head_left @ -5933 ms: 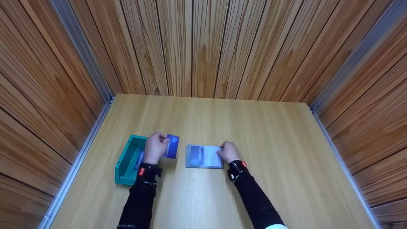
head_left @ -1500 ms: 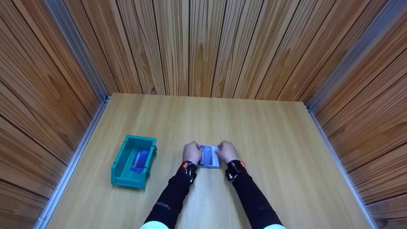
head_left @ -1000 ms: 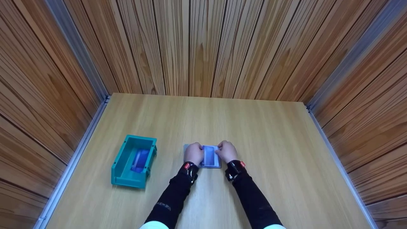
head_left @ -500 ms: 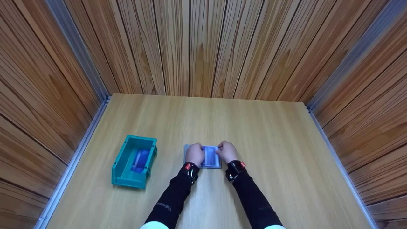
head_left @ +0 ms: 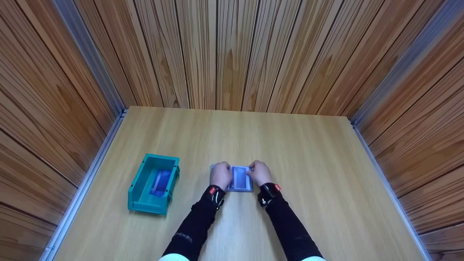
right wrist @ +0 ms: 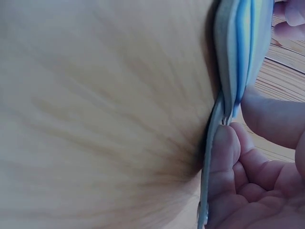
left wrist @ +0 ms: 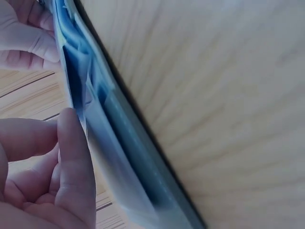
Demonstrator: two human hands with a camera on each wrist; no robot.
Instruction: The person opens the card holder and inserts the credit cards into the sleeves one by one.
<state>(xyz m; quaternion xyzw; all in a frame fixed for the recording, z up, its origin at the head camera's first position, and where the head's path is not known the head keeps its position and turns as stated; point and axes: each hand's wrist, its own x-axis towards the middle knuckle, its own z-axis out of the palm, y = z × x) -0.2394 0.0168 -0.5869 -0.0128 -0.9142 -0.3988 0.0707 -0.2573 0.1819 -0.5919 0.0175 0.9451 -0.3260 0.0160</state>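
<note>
A card holder (head_left: 250, 185) with clear sleeves lies spread on the table in the head view. A blue card (head_left: 238, 177) shows in its right-hand page. My left hand (head_left: 220, 175) pinches at the card's left edge, thumb and index fingertip together; in the left wrist view these fingertips are right at the sleeve opening. My right hand (head_left: 260, 173) grips the holder's right edge between thumb and fingers, as the right wrist view shows its layered sleeves (right wrist: 243, 52) bunched above the thumb. Much of the holder's left page is hidden under my left hand.
A teal bin (head_left: 146, 208) stands on the table to the left of my left hand. Blue cards (head_left: 160, 183) lie inside it. Wooden panels (head_left: 235, 54) rise behind the table (head_left: 290, 145) and along both sides.
My left hand brought a blue card from beside the bin to the card holder, and the card slid rightward into the right-hand page. My right hand stayed at the holder's right edge.
</note>
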